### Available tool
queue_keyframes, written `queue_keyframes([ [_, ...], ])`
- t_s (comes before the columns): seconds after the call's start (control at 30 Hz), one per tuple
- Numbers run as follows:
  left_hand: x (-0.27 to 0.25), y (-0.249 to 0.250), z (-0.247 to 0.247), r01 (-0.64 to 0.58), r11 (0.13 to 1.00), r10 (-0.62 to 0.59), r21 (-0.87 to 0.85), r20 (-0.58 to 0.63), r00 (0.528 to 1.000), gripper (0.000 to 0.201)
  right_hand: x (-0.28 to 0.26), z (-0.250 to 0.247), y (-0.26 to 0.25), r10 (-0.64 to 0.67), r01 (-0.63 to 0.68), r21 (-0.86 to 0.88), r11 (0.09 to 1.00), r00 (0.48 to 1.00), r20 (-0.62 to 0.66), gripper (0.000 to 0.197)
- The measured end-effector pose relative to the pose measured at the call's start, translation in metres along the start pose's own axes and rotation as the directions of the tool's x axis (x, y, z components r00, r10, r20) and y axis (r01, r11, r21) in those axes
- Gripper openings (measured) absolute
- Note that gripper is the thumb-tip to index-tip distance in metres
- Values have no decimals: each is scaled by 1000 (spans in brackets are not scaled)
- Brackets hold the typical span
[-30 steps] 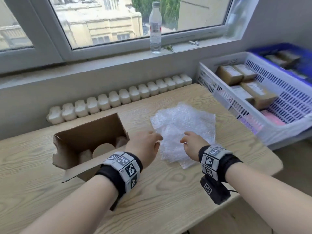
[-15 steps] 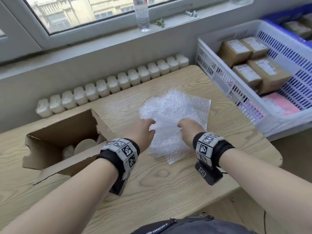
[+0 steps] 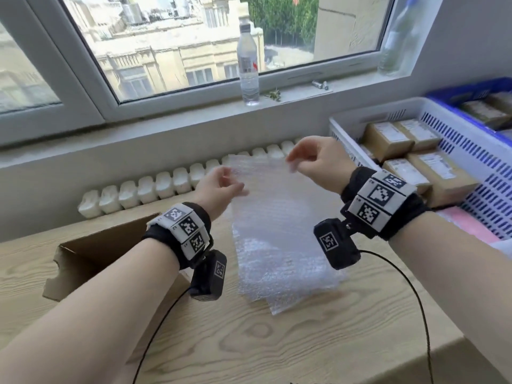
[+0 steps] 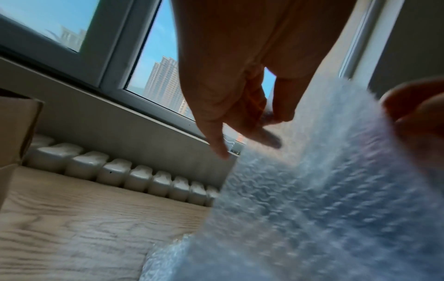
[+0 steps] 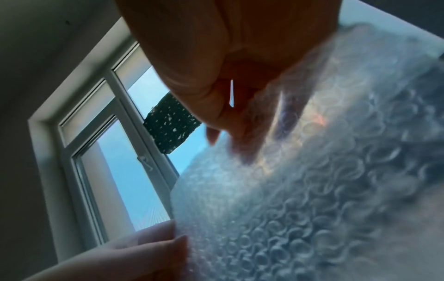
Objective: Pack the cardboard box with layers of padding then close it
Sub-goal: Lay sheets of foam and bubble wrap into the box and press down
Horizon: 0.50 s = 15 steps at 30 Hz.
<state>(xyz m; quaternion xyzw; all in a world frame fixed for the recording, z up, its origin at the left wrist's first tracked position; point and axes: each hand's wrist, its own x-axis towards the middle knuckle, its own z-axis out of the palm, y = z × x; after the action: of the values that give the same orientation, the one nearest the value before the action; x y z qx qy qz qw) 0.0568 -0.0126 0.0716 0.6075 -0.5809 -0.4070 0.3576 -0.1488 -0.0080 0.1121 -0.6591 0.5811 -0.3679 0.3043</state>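
A clear sheet of bubble wrap (image 3: 266, 206) hangs upright above the wooden table (image 3: 249, 342), its lower end near more bubble wrap (image 3: 285, 278) lying flat. My left hand (image 3: 221, 187) pinches the sheet's top left corner and my right hand (image 3: 313, 159) pinches the top right corner. The left wrist view shows thumb and finger of the left hand (image 4: 266, 117) nipping the sheet (image 4: 324, 180). In the right wrist view, the right hand (image 5: 240, 123) grips the same sheet (image 5: 300, 199). The open cardboard box (image 3: 91, 259) lies on its side at the left, partly behind my left forearm.
A row of small white bottles (image 3: 155, 187) lines the wall behind the table. A white basket (image 3: 471, 167) of taped parcels stands at the right, with a blue crate (image 3: 471, 92) behind it. A water bottle (image 3: 248, 62) stands on the windowsill.
Both hands were down on the flat bubble wrap pile. They have pinched one sheet by its top corners and lifted it upright off the pile.
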Motion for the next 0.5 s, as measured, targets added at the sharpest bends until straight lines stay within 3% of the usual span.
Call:
queue_keyframes([
  [0.07,0,4,-10,38,987,-40,-157,-8,999,36,6,-1,5,92,-90,39,995,995,-44,21],
  [0.17,-2,7,-28,79,949,-111,-306,-87,990,33,6,5,13,279,-287,143,947,958,72,68],
  [0.27,-6,10,-44,90,917,-161,-388,-155,975,33,1,20,13,357,-428,331,841,899,255,79],
  [0.33,-10,6,-61,85,902,-190,-423,-213,958,32,-1,34,9,342,-422,388,820,903,258,80],
  [0.4,-15,-1,-78,84,911,-208,-403,-273,939,34,-2,45,2,299,-345,465,815,939,173,74],
  [0.43,-18,-5,-86,87,937,-192,-339,-290,938,41,-3,50,-2,280,-304,488,818,952,123,66],
  [0.5,-26,-10,-97,86,986,-115,-142,-213,970,54,-2,58,-11,244,-233,481,845,969,40,44],
])
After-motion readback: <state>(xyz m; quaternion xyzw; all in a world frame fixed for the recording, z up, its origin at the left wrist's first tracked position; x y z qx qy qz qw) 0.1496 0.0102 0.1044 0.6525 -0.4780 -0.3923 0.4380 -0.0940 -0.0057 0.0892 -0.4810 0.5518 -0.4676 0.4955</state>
